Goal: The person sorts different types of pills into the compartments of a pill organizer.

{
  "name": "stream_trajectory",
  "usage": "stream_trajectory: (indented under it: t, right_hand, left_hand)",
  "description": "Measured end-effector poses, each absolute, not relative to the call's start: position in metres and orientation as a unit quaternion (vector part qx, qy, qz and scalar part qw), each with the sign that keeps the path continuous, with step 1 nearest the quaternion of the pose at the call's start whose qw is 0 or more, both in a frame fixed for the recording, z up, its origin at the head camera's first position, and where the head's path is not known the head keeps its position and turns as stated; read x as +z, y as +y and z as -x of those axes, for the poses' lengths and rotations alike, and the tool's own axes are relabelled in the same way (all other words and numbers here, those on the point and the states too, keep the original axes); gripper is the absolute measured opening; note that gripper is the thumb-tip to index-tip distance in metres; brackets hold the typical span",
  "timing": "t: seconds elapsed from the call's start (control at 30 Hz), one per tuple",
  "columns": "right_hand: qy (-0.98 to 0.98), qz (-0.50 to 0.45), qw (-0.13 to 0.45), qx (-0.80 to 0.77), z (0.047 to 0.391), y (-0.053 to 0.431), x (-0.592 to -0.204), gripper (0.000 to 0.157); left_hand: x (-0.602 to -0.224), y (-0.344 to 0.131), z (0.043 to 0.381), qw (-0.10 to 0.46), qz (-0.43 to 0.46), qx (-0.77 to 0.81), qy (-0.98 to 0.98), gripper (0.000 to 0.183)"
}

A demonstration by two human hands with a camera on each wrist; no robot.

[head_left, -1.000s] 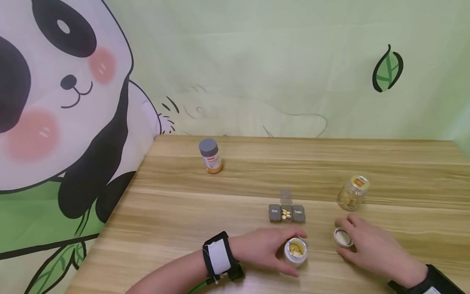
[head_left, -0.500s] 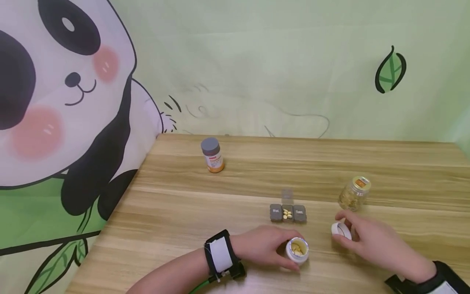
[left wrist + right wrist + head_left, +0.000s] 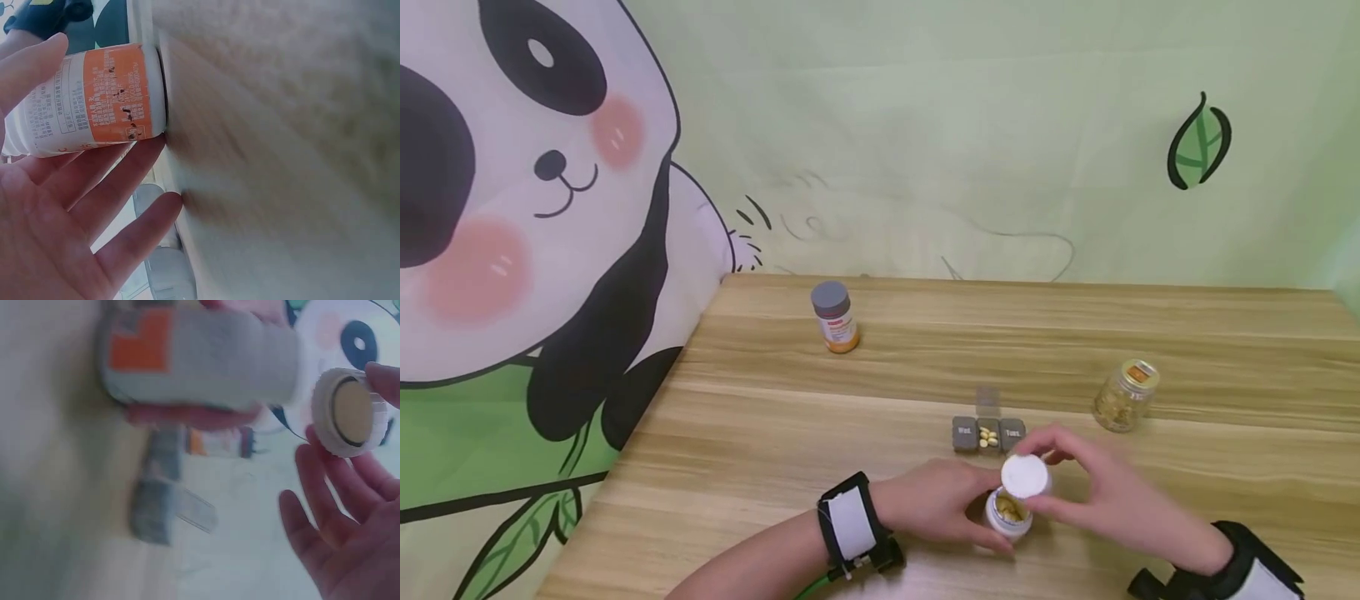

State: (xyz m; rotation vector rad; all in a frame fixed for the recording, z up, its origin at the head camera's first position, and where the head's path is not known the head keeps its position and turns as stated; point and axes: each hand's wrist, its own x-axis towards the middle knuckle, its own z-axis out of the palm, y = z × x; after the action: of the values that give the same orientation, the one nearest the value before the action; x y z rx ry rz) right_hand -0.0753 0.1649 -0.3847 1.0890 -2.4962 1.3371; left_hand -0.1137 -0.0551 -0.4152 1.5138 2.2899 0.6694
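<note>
My left hand holds a white pill bottle upright on the table, thumb on one side and fingers on the other. The bottle is uncapped, with yellowish pills inside, and its orange and white label shows in the left wrist view. Between thumb and fingers my right hand pinches a white screw cap, tilted just above the bottle's mouth. The cap's lined underside faces the right wrist camera. Just behind the bottle lies a grey pill organizer; its middle compartment is open and contains several pills.
A bottle with a grey lid stands at the back left of the wooden table. On the right is a clear jar with a gold lid. A panda-printed cloth hangs behind the table.
My right hand has lifted the cap off the table and carried it left, over the bottle. The left hand has closed in on the bottle and stays in place.
</note>
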Motion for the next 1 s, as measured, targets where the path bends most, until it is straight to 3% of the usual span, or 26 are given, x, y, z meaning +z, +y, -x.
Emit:
stream_trajectory:
  t: [0.37,0.67,1.0]
  right_hand:
    - [-0.806,-0.361,0.052,0.466,0.064,0.157,-0.413,0.047]
    - [-0.81,-0.397,0.102,0.42,0.067,0.152,-0.412,0.052]
    - [-0.791,-0.437,0.091,0.42,0.071,0.154,-0.412,0.052]
  left_hand:
    - [-0.415,-0.056,0.112,0.162,-0.522,0.224,0.807,0.056]
    - [-0.415,-0.056,0.114,0.163,-0.524,0.246,0.799,0.061]
    - [-0.416,-0.056,0.114,0.174,-0.512,0.255,0.801,0.046]
